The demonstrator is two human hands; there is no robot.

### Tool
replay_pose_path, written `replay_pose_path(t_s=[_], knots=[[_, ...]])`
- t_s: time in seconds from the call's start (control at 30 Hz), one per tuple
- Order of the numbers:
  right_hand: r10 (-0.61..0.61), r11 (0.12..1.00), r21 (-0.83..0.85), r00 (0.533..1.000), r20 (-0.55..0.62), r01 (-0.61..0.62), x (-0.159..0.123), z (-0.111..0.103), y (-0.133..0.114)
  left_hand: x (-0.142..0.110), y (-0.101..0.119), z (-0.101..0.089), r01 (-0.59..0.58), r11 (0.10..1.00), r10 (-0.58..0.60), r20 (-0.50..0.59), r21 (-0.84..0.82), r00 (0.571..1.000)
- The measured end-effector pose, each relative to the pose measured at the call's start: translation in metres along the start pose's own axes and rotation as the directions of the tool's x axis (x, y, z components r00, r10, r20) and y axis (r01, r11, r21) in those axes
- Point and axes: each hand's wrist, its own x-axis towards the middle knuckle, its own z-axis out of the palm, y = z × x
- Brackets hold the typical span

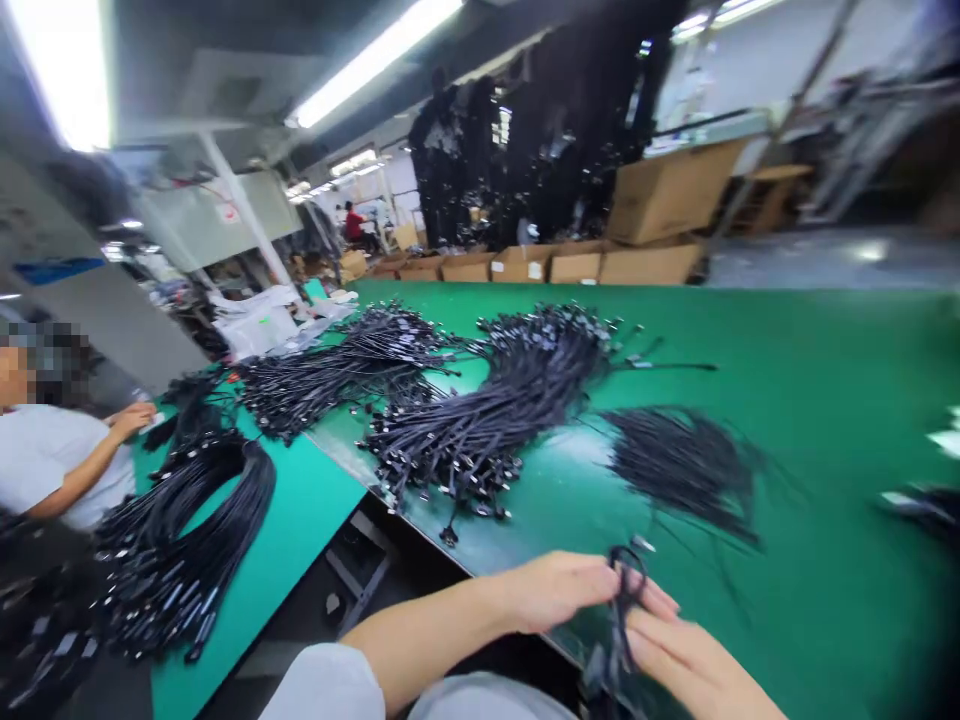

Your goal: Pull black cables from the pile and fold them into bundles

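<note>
Between my two hands is a looped black cable [624, 610], blurred by motion, held over the front edge of the green table [832, 380]. My left hand [559, 592] pinches it from the left, thumb and fingers pressed together. On the other side, the fingers of my right hand [686, 655] close on the same cable lower down. A small pale end [642, 544] shows above the loop. Beyond my hands lies a flat bundle of thin black strands [679, 465]. Left of that sits a large heap of black cables [487, 400] with metallic connectors.
Another cable pile [352, 365] lies further left. A bent cable bundle [217, 530] rests on the lower green table [300, 530], where a co-worker [67, 450] sits. Cardboard boxes [517, 265] line the far edge. A dark item [926, 505] is at the right.
</note>
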Motion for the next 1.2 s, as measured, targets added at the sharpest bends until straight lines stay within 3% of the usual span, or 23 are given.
replay_pose_path(t_s=[0.07, 0.17, 0.3, 0.37, 0.43, 0.5, 0.57, 0.6, 0.67, 0.77, 0.87, 0.97, 1.1, 1.17, 1.2], knots=[[-0.030, 0.999, 0.034, 0.998, -0.061, 0.032, -0.002, 0.002, -0.008, -0.008, 0.002, 0.010, 0.048, 0.998, -0.048, 0.007, -0.027, 0.999], [-0.050, 0.996, 0.064, 0.996, -0.075, 0.055, -0.002, 0.002, -0.006, -0.016, -0.003, 0.021, 0.004, 1.000, -0.003, -0.052, 0.018, 0.999], [0.002, 0.960, -0.271, 0.976, -0.219, -0.062, -0.018, 0.000, 0.010, -0.005, -0.006, 0.022, 0.033, 0.996, -0.045, -0.143, -0.082, 0.989], [-0.054, 0.902, -0.426, 0.960, -0.273, -0.071, -0.032, -0.001, 0.006, 0.003, -0.008, 0.018, 0.029, 0.994, -0.051, -0.210, -0.106, 0.976], [-0.166, 0.852, -0.522, 0.924, -0.344, -0.042, -0.045, -0.004, -0.004, 0.010, -0.011, 0.014, 0.032, 0.996, -0.054, -0.282, -0.083, 0.958], [-0.297, 0.801, -0.598, 0.854, -0.428, -0.021, -0.052, -0.007, -0.014, 0.013, -0.015, 0.012, 0.072, 0.997, -0.073, -0.298, -0.015, 0.952], [-0.387, 0.743, -0.668, 0.792, -0.471, -0.034, -0.048, -0.011, -0.017, 0.015, -0.019, 0.014, 0.125, 0.990, -0.104, -0.235, 0.073, 0.966], [-0.403, 0.720, -0.693, 0.788, -0.465, -0.040, -0.043, -0.014, -0.015, 0.015, -0.020, 0.016, 0.147, 0.982, -0.124, -0.182, 0.122, 0.975], [-0.373, 0.715, -0.699, 0.832, -0.411, -0.025, -0.030, -0.020, -0.005, 0.015, -0.018, 0.021, 0.180, 0.961, -0.167, -0.078, 0.208, 0.983], [-0.293, 0.823, -0.565, 0.895, -0.338, 0.056, -0.018, -0.031, 0.015, 0.013, -0.006, 0.023, 0.225, 0.940, -0.238, 0.020, 0.257, 0.971], [-0.257, 0.915, -0.394, 0.884, -0.392, 0.091, -0.021, -0.036, 0.026, 0.012, 0.009, 0.019, 0.298, 0.929, -0.329, 0.119, 0.220, 0.937], [-0.230, 0.945, -0.315, 0.862, -0.451, 0.087, -0.030, -0.037, 0.027, 0.010, 0.016, 0.014, 0.341, 0.915, -0.384, 0.201, 0.218, 0.901], [-0.217, 0.946, -0.315, 0.876, -0.430, 0.079, -0.038, -0.039, 0.026, 0.005, 0.007, 0.015, 0.297, 0.890, -0.369, 0.163, 0.345, 0.915], [-0.198, 0.911, -0.410, 0.924, -0.326, 0.051, -0.042, -0.038, 0.023, 0.003, -0.001, 0.018, 0.219, 0.796, -0.323, 0.091, 0.564, 0.942], [-0.170, 0.879, -0.476, 0.953, -0.251, 0.031, -0.044, -0.037, 0.020, 0.003, -0.004, 0.020, 0.158, 0.705, -0.281, 0.067, 0.691, 0.957]])
